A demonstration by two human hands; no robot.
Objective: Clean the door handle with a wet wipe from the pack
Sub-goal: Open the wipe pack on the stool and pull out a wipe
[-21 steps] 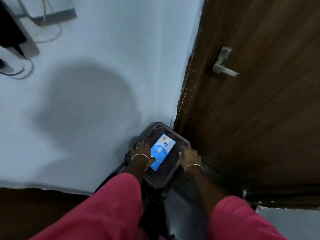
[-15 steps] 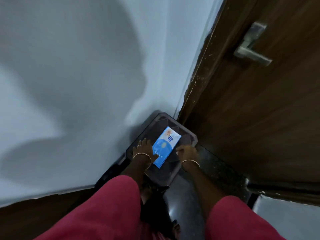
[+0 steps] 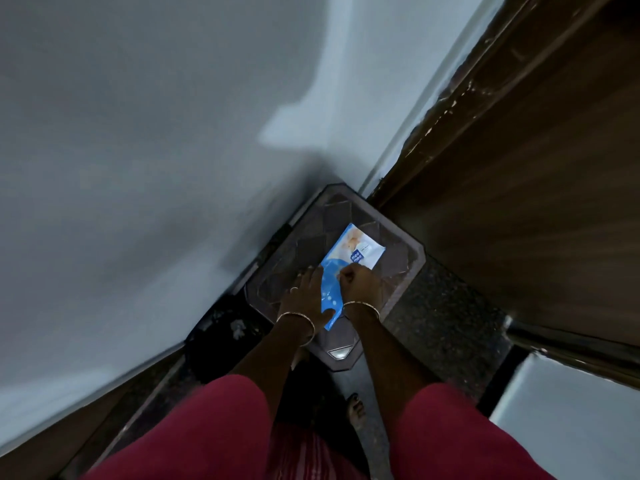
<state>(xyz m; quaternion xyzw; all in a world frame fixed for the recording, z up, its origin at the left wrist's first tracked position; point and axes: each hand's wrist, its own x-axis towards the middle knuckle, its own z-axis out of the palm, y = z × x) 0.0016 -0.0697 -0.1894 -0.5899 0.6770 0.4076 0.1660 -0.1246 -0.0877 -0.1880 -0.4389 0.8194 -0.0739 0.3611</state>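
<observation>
**Pack may lift instead of opening**

Right hand (image 3: pixel 358 284) fingers pinch closed at the wet wipe pack (image 3: pixel 346 268); left hand (image 3: pixel 308 294) lies open, flat beside it on the table (image 3: pixel 401 268). Weak hold-down risks dragging the pack.

The wipe pack (image 3: pixel 349 261) lies on the stool (image 3: pixel 398 268) in the corner; the wall (image 3: pixel 138 168) stands left, the door (image 3: pixel 536 202) right; both hands, left hand (image 3: pixel 306 294) and right hand (image 3: pixel 360 285), rest on the pack's near half.
</observation>
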